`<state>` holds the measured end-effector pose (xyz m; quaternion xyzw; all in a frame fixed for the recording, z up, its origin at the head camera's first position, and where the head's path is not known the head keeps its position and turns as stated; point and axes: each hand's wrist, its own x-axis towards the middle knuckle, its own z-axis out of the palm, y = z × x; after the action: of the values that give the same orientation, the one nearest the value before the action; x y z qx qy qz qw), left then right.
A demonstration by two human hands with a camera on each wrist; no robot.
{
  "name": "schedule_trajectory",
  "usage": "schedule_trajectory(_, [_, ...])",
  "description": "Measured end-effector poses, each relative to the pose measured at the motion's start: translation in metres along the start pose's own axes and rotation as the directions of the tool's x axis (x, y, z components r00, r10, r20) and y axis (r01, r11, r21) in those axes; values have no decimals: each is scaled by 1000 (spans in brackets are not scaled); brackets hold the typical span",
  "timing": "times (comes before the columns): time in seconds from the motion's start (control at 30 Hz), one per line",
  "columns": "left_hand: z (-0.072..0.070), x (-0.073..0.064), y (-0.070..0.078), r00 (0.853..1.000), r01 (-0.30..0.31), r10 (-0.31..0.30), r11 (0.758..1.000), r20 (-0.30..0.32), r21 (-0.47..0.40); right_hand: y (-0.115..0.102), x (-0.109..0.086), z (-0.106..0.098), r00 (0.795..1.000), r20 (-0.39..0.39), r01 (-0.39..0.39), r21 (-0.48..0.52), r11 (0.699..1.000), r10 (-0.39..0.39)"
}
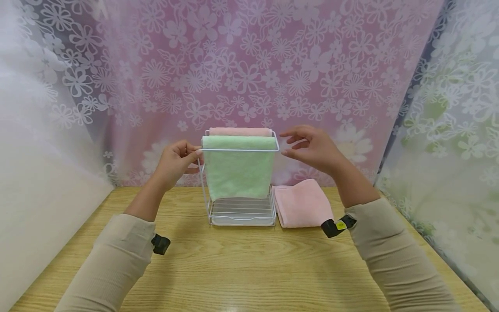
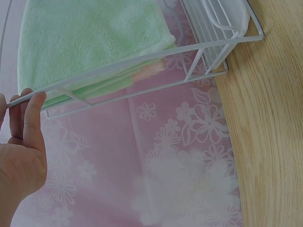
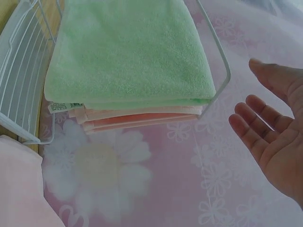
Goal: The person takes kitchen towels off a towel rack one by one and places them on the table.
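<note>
Taking the head view as a dial centred on the rack, a beige ribbed sleeve [image 1: 117, 255] is reaching in from eight o'clock, with a small black device [image 1: 160, 244] sitting at its cuff. Beyond it, the left hand [image 1: 175, 164] is pinching the rack's upper corner at ten o'clock, thumb and fingers gripping the thin wire.

The white wire-frame rack [image 1: 240, 150] is standing upright on the light wood-grain table [image 1: 234, 268], in front of a pink curtain printed with white flowers [image 1: 241, 65]. A folded pale green plush towel [image 1: 239, 171] is hanging from the rack's top, its front wire bar crossing before the cloth. Behind it, at twelve o'clock, the upper edge of a folded pale pink towel [image 1: 238, 131] is showing. In the right wrist view a small printed white label [image 3: 65, 107] is poking out at the green towel's lower edge. At six o'clock a shallow white tray [image 1: 241, 221] is lying under the base wires.

At four o'clock a second pale pink towel, folded flat [image 1: 302, 203], is resting on the table just beside the base. At two o'clock the right hand [image 1: 313, 147] is hovering near the rack's corner, released and holding nothing, thumb and fingers spreading apart.
</note>
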<state>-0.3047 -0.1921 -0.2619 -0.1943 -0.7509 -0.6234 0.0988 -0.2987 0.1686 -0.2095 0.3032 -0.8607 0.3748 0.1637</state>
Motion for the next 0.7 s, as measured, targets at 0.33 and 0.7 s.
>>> schedule_trajectory(0.33, [0, 0, 0, 1000, 11, -11, 1000, -9, 1, -6, 8, 8, 999, -13, 40, 34, 999, -40])
schedule_trajectory(0.7, [0, 0, 1, 1000, 20, -20, 1000, -9, -3, -10, 22, 17, 998, 1, 61, 34, 998, -61])
